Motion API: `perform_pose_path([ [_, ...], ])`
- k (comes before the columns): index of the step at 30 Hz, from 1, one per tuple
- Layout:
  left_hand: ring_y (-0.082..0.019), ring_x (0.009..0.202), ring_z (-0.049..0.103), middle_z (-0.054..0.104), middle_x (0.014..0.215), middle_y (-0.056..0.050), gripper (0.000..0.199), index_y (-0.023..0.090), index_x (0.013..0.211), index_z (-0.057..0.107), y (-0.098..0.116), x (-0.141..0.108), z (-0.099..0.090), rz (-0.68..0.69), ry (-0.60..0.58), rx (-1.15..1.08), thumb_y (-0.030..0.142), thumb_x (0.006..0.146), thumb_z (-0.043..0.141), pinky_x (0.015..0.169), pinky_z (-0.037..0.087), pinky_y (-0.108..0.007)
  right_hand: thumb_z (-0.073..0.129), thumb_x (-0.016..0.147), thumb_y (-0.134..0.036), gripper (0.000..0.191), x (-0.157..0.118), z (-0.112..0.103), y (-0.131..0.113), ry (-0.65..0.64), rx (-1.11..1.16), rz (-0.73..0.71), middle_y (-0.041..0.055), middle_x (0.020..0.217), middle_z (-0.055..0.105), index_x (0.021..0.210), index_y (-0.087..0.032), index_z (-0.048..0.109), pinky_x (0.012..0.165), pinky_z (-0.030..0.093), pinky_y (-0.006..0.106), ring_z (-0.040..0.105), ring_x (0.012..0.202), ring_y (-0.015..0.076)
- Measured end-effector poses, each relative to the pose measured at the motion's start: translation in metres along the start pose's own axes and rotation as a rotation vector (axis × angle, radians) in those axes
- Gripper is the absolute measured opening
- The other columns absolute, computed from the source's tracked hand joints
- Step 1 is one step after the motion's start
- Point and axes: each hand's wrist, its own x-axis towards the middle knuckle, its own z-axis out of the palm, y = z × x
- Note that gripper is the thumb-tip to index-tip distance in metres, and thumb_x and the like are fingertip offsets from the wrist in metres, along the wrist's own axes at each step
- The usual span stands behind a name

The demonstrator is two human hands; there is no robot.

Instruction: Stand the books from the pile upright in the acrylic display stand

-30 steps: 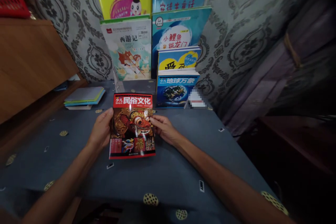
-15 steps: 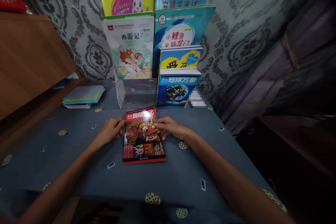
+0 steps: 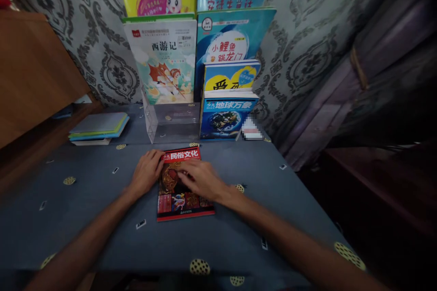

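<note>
A thin red and black book (image 3: 186, 213) with a mask picture on its cover lies flat on the cloth-covered table, front side up. My left hand (image 3: 147, 170) grips its upper left edge, the fingertips resting at the border of the cover. Across the middle of the cover lies my right hand (image 3: 201, 179), its fingers loosely bent and apart, the thumb pointing left. It hides much of the mask picture and holds nothing.
Behind the book stands a clear acrylic rack (image 3: 152, 125) with several upright children's books, among them a blue globe book (image 3: 221, 120). A small stack of books (image 3: 99, 125) lies at left, near a wooden cabinet (image 3: 37, 77). A curtain (image 3: 327, 104) hangs at right.
My right hand has moved from the book's right edge leftward onto its cover. My left hand has come over the upper left edge. The view has shifted slightly.
</note>
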Motion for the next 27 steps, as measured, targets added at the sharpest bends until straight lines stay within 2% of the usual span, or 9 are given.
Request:
perform_pose_path([
  [2, -0.027, 0.104, 0.060, 0.065, 0.116, -0.011, 0.027, 0.019, 0.118, 0.060, -0.001, -0.002, 0.002, 0.014, 0.013, 0.030, 0.026, 0.099, 0.041, 0.091, 0.048, -0.043, 0.053, 0.098, -0.022, 0.019, 0.010, 0.012, -0.010, -0.072, -0.032, -0.143, 0.0102, 0.111, 0.073, 0.108, -0.016, 0.067, 0.094, 0.048, 0.034, 0.067, 0.104, 0.0211],
  [4, -0.027, 0.103, 0.061, 0.066, 0.117, -0.011, 0.027, 0.018, 0.119, 0.060, -0.001, -0.002, 0.002, 0.023, 0.017, 0.051, 0.024, 0.099, 0.041, 0.090, 0.048, -0.043, 0.055, 0.097, -0.022, 0.024, 0.018, 0.022, -0.013, -0.104, -0.067, -0.185, 0.0135, 0.123, 0.069, 0.117, -0.014, 0.064, 0.104, 0.045, 0.039, 0.063, 0.116, 0.0237],
  [8, -0.028, 0.105, 0.061, 0.066, 0.119, -0.011, 0.027, 0.019, 0.119, 0.060, 0.000, -0.002, 0.000, 0.030, 0.004, 0.083, 0.024, 0.099, 0.042, 0.088, 0.049, -0.042, 0.055, 0.098, -0.025, 0.031, 0.022, 0.030, 0.001, -0.086, -0.083, -0.129, 0.0145, 0.139, 0.061, 0.128, -0.016, 0.060, 0.113, 0.040, 0.045, 0.054, 0.133, 0.0241],
  [13, -0.028, 0.105, 0.060, 0.066, 0.118, -0.011, 0.027, 0.018, 0.118, 0.060, 0.001, -0.001, -0.002, 0.030, -0.020, 0.109, 0.025, 0.100, 0.040, 0.088, 0.048, -0.042, 0.048, 0.100, -0.027, 0.038, 0.008, 0.021, 0.043, -0.018, -0.089, 0.044, 0.0168, 0.145, 0.056, 0.134, -0.014, 0.058, 0.118, 0.034, 0.051, 0.047, 0.140, 0.0256],
  [17, -0.028, 0.105, 0.060, 0.066, 0.118, -0.012, 0.027, 0.019, 0.115, 0.061, 0.000, 0.000, -0.002, 0.030, -0.028, 0.095, 0.026, 0.100, 0.040, 0.088, 0.048, -0.042, 0.045, 0.100, -0.027, 0.038, -0.003, 0.015, 0.067, 0.033, -0.078, 0.119, 0.0135, 0.147, 0.055, 0.135, -0.018, 0.058, 0.118, 0.034, 0.053, 0.047, 0.140, 0.0247],
  [27, -0.028, 0.110, 0.059, 0.064, 0.124, -0.013, 0.030, 0.017, 0.121, 0.060, -0.006, -0.003, 0.003, 0.069, -0.003, 0.075, 0.026, 0.101, 0.038, 0.093, 0.050, -0.045, 0.046, 0.100, -0.031, 0.043, -0.003, 0.014, 0.066, 0.022, -0.126, 0.182, 0.0173, 0.150, 0.050, 0.137, -0.014, 0.057, 0.116, 0.037, 0.050, 0.048, 0.139, 0.0272],
])
